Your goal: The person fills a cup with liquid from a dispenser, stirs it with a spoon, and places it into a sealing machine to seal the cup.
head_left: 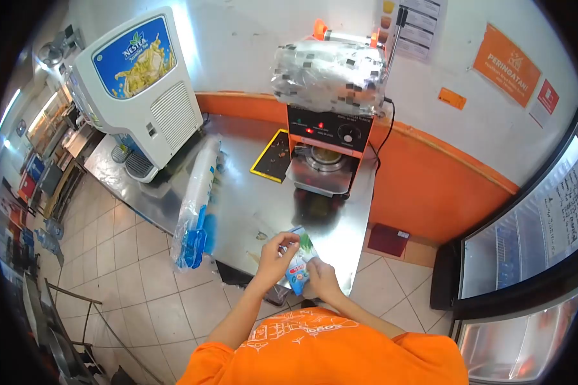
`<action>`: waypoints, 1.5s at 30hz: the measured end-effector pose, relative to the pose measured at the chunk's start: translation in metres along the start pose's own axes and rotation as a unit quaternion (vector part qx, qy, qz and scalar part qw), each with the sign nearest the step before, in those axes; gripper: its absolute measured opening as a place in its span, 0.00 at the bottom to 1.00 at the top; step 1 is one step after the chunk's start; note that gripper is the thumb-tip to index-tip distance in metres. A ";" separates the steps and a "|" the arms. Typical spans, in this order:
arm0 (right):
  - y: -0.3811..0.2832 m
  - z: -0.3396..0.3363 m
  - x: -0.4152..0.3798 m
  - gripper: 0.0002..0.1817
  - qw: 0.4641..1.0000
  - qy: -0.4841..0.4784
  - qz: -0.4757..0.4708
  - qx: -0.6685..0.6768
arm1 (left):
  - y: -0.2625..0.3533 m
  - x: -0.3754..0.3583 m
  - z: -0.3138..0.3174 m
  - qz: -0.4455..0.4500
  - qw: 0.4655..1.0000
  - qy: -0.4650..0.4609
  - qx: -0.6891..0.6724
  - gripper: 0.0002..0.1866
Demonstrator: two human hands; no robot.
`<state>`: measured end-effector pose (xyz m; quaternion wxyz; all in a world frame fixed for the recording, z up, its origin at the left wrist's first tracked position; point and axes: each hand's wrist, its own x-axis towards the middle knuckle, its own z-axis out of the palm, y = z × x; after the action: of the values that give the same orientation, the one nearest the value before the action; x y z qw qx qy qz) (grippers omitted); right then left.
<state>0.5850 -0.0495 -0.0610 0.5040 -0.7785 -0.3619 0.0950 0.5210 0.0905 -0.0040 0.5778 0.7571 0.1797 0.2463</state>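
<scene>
Near the front edge of the steel table, a blue, white and green printed packet is held in front of my orange shirt. My right hand grips its right side, thumb on the printed face. At the packet's upper left, my left hand has its fingers bent together in a pinch; what lies between the fingertips is hidden. Beyond the hands stands a cup sealing machine with a lit red light and a roll of printed film on top.
A long clear plastic sleeve with blue-printed contents lies left, overhanging the edge. Behind it stands a white drink dispenser. A black mat with yellow border lies beside the sealer. A glass-door fridge is at right.
</scene>
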 end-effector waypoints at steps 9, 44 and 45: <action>0.005 -0.061 0.024 0.13 0.983 0.124 0.114 0.072 | 0.001 -0.008 -0.019 -0.014 0.998 0.050 -0.032 0.06; -0.010 -0.013 0.049 0.17 0.967 -0.213 0.115 0.080 | -0.004 -0.014 -0.028 -0.014 0.993 0.084 -0.079 0.05; -0.015 -0.026 0.056 0.18 0.972 -0.229 0.051 0.024 | -0.002 -0.015 -0.031 -0.018 0.993 0.087 -0.077 0.05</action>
<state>0.6320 -0.0275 -0.0239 0.4209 -0.7411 -0.4250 0.3048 0.4910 0.1068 -0.0023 0.6206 0.6827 0.2234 0.3144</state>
